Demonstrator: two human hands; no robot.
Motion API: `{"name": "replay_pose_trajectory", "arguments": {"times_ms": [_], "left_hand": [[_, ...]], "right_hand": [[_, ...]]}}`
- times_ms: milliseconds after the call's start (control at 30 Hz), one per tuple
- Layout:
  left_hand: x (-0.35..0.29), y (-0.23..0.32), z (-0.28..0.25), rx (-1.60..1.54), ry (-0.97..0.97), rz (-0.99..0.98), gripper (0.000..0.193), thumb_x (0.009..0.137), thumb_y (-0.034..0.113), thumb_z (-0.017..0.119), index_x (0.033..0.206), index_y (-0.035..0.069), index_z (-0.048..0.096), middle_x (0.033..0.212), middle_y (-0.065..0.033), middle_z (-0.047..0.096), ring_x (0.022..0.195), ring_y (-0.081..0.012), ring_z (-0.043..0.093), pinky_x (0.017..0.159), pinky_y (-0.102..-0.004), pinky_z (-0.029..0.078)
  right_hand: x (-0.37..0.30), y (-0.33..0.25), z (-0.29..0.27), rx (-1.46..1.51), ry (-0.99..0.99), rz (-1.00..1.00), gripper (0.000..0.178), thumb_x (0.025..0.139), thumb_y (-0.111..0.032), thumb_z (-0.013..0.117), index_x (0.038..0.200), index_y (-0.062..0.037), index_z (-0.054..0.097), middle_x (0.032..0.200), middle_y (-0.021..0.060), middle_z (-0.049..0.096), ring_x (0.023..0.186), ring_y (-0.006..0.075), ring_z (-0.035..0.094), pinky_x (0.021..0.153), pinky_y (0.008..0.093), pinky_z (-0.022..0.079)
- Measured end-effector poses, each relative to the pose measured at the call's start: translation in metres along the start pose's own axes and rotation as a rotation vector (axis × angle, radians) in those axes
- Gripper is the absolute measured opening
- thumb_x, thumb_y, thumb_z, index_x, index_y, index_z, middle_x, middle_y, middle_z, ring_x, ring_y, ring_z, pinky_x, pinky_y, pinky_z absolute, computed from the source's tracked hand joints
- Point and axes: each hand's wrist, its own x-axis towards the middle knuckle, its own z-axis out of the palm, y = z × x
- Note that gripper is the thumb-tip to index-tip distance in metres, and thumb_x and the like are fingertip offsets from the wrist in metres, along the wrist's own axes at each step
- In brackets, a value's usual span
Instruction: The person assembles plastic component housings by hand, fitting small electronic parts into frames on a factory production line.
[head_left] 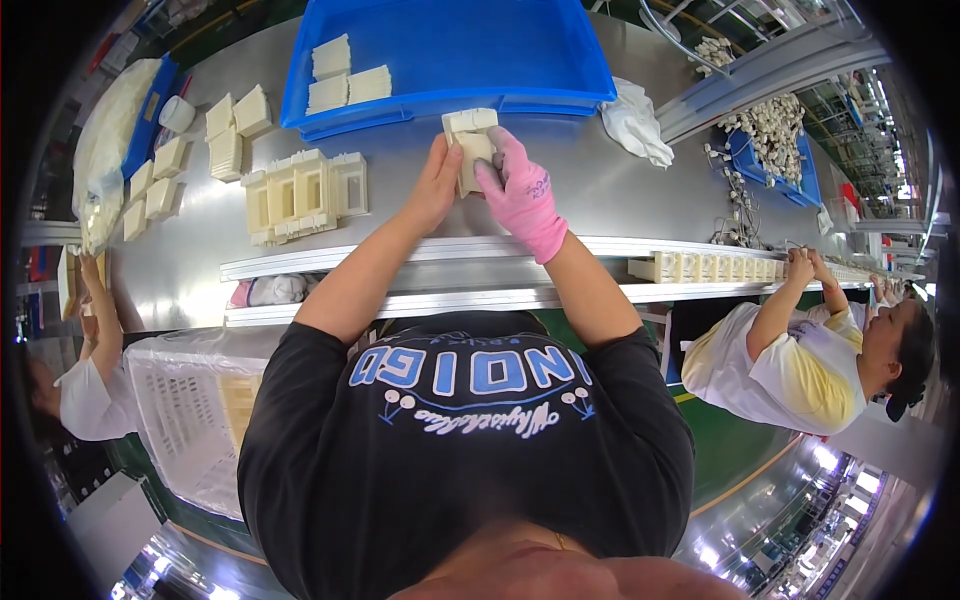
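Between both hands, just in front of the blue bin [450, 104], is a cream plastic housing [470, 122]. My left hand [434, 188] is bare and grips its left side, thumb against it. On the other side my right hand [523, 195], in a pink glove with greyish fingertips, closes on the same housing. A flat cream piece [475, 160] shows at the front of it; whether it is separate I cannot tell. To the left, several open cream housings [290, 200] stand side by side on the metal table [400, 262].
Stacks of thin cream parts [227, 153] lie at the left, others inside the bin. A white cloth [637, 122] lies right of it. A metal rail [450, 300] with a row of housings [710, 267] runs along the near edge. Co-workers flank me; a white crate [190, 420] stands lower left.
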Motion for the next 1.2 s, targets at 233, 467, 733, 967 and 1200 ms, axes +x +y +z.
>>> {"name": "replay_pose_trajectory", "arguments": {"times_ms": [233, 467, 733, 967, 1200], "left_hand": [[0.000, 0.009, 0.001, 0.039, -0.020, -0.027, 0.039, 0.091, 0.039, 0.029, 0.122, 0.016, 0.032, 0.102, 0.0020, 0.047, 0.086, -0.0061, 0.045, 0.068, -0.0200, 0.038], [-0.003, 0.021, 0.005, 0.005, 0.014, -0.128, 0.035, 0.092, 0.034, 0.033, 0.116, 0.010, 0.036, 0.102, -0.0020, 0.046, 0.091, -0.0091, 0.045, 0.076, -0.0237, 0.039], [-0.003, 0.014, 0.002, -0.116, -0.133, -0.280, 0.039, 0.087, 0.027, 0.046, 0.120, 0.012, 0.031, 0.102, -0.0067, 0.048, 0.088, -0.0182, 0.053, 0.062, -0.0335, 0.051], [-0.009, 0.020, 0.011, -0.017, -0.238, -0.359, 0.039, 0.086, 0.028, 0.047, 0.115, 0.007, 0.035, 0.090, -0.0113, 0.054, 0.077, -0.0199, 0.058, 0.053, -0.0321, 0.051], [0.008, 0.031, -0.011, 0.180, -0.808, -0.599, 0.031, 0.080, 0.027, 0.057, 0.099, 0.004, 0.050, 0.084, -0.0110, 0.058, 0.075, -0.0160, 0.059, 0.064, -0.0283, 0.048]], "right_hand": [[0.000, -0.001, 0.001, -0.009, 0.027, -0.014, 0.040, 0.075, -0.006, 0.057, 0.111, -0.0017, 0.040, 0.061, 0.0083, 0.052, 0.047, 0.0198, 0.052, 0.044, 0.0281, 0.040], [0.005, -0.007, -0.006, 0.033, -0.172, 0.166, 0.040, 0.076, -0.011, 0.053, 0.114, -0.0044, 0.040, 0.078, 0.0150, 0.058, 0.069, 0.0308, 0.058, 0.060, 0.0353, 0.045], [0.009, -0.017, -0.032, 0.375, -0.353, 0.364, 0.039, 0.077, -0.011, 0.053, 0.114, -0.0019, 0.042, 0.077, 0.0101, 0.058, 0.066, 0.0159, 0.056, 0.060, 0.0272, 0.045], [0.009, 0.004, -0.049, 0.062, -0.096, -0.075, 0.052, 0.072, -0.012, 0.056, 0.120, -0.0017, 0.040, 0.104, 0.0092, 0.051, 0.094, 0.0154, 0.050, 0.080, 0.0273, 0.040], [-0.001, -0.008, -0.087, 0.332, -0.728, 0.409, 0.057, 0.069, -0.027, 0.059, 0.120, -0.0068, 0.043, 0.097, 0.0143, 0.054, 0.092, 0.0202, 0.051, 0.080, 0.0304, 0.041]]}}
